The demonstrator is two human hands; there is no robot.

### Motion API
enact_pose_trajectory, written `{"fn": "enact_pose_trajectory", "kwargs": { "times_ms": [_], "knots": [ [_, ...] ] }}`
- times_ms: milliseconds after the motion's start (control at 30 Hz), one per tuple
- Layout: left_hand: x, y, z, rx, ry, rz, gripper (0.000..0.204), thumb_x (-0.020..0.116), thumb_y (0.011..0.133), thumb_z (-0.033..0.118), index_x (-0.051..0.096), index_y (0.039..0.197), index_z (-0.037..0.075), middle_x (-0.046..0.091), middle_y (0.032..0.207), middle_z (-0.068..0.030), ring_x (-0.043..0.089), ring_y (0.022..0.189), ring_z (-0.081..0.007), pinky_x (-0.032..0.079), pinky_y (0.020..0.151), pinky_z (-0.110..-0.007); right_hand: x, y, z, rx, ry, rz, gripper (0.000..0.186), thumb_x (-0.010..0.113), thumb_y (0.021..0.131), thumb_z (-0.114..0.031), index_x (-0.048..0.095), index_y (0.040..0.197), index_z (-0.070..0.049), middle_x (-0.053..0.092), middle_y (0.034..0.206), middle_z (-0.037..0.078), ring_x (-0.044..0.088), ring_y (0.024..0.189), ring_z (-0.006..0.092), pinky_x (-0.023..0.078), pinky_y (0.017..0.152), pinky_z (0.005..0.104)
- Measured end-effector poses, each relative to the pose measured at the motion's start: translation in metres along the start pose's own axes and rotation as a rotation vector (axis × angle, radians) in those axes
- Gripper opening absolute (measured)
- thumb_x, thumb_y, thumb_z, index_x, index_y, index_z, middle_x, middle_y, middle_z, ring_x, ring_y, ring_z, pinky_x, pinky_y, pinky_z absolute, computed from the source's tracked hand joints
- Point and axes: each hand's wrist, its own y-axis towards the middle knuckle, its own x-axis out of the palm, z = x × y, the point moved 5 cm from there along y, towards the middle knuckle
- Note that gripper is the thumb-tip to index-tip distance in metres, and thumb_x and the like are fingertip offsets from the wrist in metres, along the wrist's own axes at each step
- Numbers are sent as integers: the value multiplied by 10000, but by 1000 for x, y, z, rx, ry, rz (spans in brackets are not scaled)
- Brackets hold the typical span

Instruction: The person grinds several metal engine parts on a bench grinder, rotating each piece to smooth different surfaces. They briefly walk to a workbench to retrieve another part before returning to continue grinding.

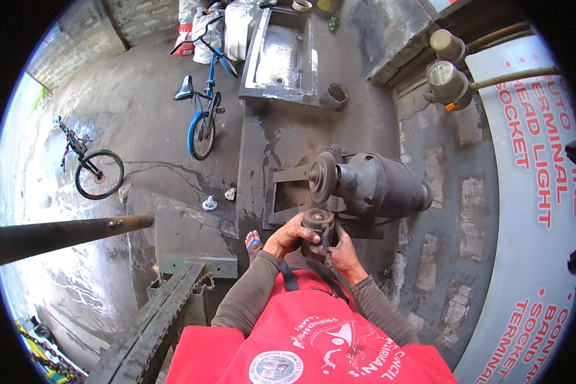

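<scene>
Close in front of my body, both my hands hold a dark, grimy cylindrical metal part [317, 221] with a round top. My left hand [289, 238] grips its left side, the fingers curled and the thumb near the top. My right hand [345, 256] closes on its right side, with the fingers partly hidden. Just beyond the part stands a bench motor [384, 185] with a round grinding or buffing wheel [324, 178] on its left end. The part is close to the wheel; I cannot tell whether they touch.
A metal frame [272, 195] sits beside the wheel. Beyond it are a sink [251, 77] and a small pot [333, 97]. Two bicycles, one blue [209, 89], stand on the left. A steel beam [153, 326] lies near my left arm; a printed sign [518, 192] borders the right.
</scene>
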Motion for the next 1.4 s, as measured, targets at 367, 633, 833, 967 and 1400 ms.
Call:
{"fn": "enact_pose_trajectory", "kwargs": {
  "times_ms": [367, 633, 833, 967, 1400],
  "knots": [
    [11, 6, 23, 156, 374, 387, 549, 843, 762, 118, 619, 1248, -3, 695, 1128, -62, 634, 1032, -166, 503, 951, -321, 12, 21, -18, 109, -464, 242, 577, 877, 629, -195, 652, 1132, -23, 750, 1014, 143, 735, 927, 272, 574, 823, 389],
    [5, 6, 14, 113, 168, 305, 397, 804, 769, 92, 687, 1140, 8, 718, 1079, -61, 657, 990, -166, 521, 906, -322, 11, 11, -23, 83, -697, 252, 625, 906, 675, -245, 648, 1204, -34, 742, 1073, 133, 723, 987, 238, 563, 862, 374],
    [1, 6, -19, -32, -108, 420, 333, 780, 866, 159, 672, 1142, 9, 723, 1036, -75, 707, 891, -181, 581, 828, -337, -4, -3, -21, -2, -544, 155, 672, 885, 750, -433, 647, 1198, 7, 676, 1174, 225, 662, 1117, 361, 526, 945, 429],
    [2, 11, -26, -69, -180, 489, 324, 792, 874, 209, 675, 1085, -7, 717, 979, -91, 711, 859, -205, 593, 796, -355, -7, 1, -31, 28, -733, 196, 679, 856, 758, -501, 679, 1157, 18, 677, 1104, 234, 655, 1072, 402, 524, 918, 455],
    [7, 18, -42, -59, -580, 380, 361, 773, 899, 268, 652, 1163, 54, 720, 1030, -86, 718, 913, -223, 614, 850, -369, 0, 19, -69, 144, -951, 225, 715, 845, 705, -579, 694, 988, 61, 673, 1018, 243, 677, 979, 401, 533, 858, 478]
  ]
}}
